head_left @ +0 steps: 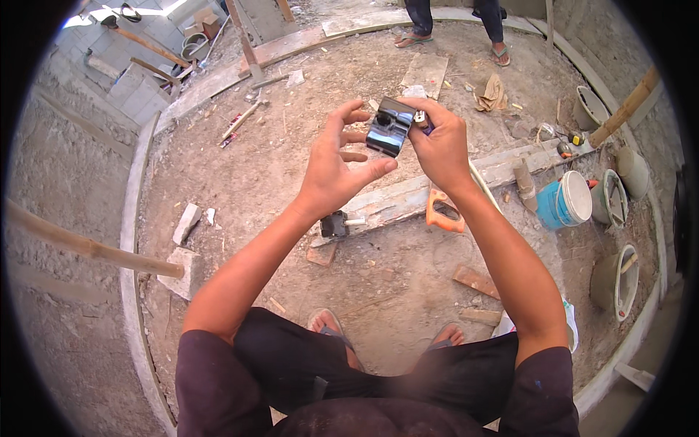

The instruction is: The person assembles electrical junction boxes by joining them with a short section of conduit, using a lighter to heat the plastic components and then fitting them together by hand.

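Observation:
Ahead of me, between my hands, is a glossy black rectangular piece (391, 127) with a dark round opening in its upper face. My right hand (445, 142) grips its right side, with the index finger along the top edge. The same hand also holds a small lighter (423, 122) with a metal top and purplish body. My left hand (333, 162) is open, its fingers spread and curved at the piece's left side. The left thumb lies just below the lower edge; whether these fingertips touch it, I cannot tell.
A long plank (393, 206) crosses the ground beyond my feet, with an orange-handled saw (444, 213) and a black block (334, 224) by it. Rightward stand a blue bucket (557, 204) and several grey pails. Wooden poles (95, 242) lean in. Another person's legs (422, 18) are at the back.

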Demonstrator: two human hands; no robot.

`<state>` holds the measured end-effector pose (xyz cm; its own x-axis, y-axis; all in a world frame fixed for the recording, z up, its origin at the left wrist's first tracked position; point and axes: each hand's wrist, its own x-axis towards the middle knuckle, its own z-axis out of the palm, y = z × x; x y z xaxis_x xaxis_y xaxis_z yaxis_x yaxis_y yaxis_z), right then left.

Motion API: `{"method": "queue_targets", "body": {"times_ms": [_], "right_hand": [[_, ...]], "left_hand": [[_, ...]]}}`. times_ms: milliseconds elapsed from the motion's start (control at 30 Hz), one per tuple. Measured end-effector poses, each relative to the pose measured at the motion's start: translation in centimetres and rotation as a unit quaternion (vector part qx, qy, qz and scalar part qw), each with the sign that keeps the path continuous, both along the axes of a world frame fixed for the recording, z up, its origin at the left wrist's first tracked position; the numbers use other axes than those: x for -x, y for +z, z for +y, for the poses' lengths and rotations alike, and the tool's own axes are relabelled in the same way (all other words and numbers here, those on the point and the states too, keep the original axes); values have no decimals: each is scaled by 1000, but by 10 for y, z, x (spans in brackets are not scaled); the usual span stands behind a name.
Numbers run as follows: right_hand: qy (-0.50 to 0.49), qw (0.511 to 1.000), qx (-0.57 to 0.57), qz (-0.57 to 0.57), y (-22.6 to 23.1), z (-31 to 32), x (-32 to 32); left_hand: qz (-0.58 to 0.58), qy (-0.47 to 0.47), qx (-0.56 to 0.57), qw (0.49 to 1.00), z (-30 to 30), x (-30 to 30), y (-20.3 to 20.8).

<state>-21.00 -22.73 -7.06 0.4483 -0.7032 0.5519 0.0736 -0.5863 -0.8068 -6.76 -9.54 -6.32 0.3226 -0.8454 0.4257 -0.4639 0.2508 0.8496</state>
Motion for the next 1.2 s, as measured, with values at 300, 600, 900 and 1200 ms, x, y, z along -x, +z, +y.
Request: {"method": "queue_targets", "body": {"times_ms": [300,600,900,1200], "right_hand": [[35,995,67,66,-30,-8,4],[183,957,43,220,-87,2,9],[149,880,155,423,-121,14,15],[154,838,184,490,-182,41,28]], "left_hand": [[87,-86,-90,988,-12,-11,-34],[182,-51,-218,957,28,-20,-88],[-169,-19,-283,944,57,-63,-131],[-377,42,-303,874,64,-38,-180]]}}
